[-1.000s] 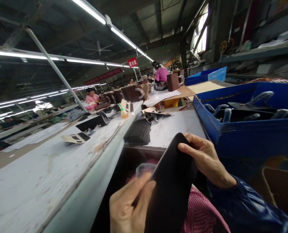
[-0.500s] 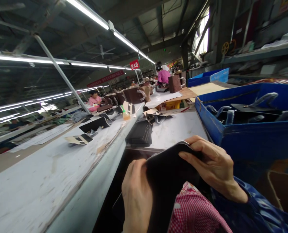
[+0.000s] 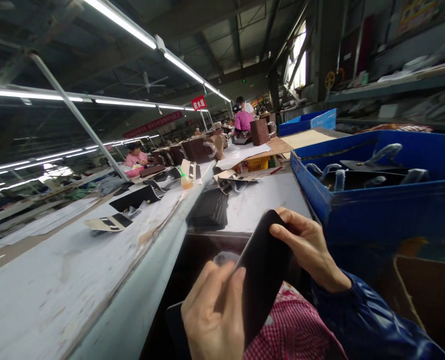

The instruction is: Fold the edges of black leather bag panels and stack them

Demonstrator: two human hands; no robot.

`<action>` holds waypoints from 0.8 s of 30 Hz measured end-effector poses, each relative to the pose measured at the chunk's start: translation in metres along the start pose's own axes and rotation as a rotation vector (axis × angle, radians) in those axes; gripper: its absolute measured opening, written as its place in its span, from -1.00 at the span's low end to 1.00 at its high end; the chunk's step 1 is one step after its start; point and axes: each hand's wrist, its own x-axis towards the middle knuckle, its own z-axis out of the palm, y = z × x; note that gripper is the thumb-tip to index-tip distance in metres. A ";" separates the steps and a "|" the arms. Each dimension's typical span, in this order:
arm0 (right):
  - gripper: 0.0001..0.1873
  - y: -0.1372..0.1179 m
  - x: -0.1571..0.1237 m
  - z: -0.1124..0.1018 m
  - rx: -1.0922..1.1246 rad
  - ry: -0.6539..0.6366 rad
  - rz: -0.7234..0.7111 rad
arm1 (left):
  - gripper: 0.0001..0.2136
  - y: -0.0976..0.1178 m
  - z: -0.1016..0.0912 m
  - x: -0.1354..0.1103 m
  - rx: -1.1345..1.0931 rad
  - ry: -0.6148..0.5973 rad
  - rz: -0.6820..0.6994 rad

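Observation:
Between my two hands, above my lap, is a black flat panel that looks like a leather bag piece, tilted with its upper edge slanting up to the right. My left hand pinches its left edge between thumb and fingers. At the upper right corner my right hand grips it, thumb on the near face and fingers behind. Some clear plastic shows just behind my left fingers. Beyond my hands a stack of black panels lies on the white worktable.
To the right stands a blue bin holding black pieces with plastic-wrapped handles. A long white table runs along the left, bearing black panels and a glue bottle. A brown bag stands farther off, near a person in pink.
The black panel has turned to a steeper slant and shows its narrow edge. My left thumb has come onto its near face. The whole view has shifted slightly.

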 end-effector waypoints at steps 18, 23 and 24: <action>-0.69 -0.012 -0.007 0.004 -0.131 -0.033 -0.086 | -0.90 -0.017 -0.003 0.004 0.216 -0.145 0.180; -0.72 -0.009 -0.008 0.005 -0.162 -0.067 -0.191 | -0.93 -0.013 0.002 0.012 0.264 -0.221 0.309; -0.73 -0.008 -0.008 0.005 -0.167 -0.070 -0.204 | -0.91 -0.011 0.003 0.012 0.235 -0.209 0.287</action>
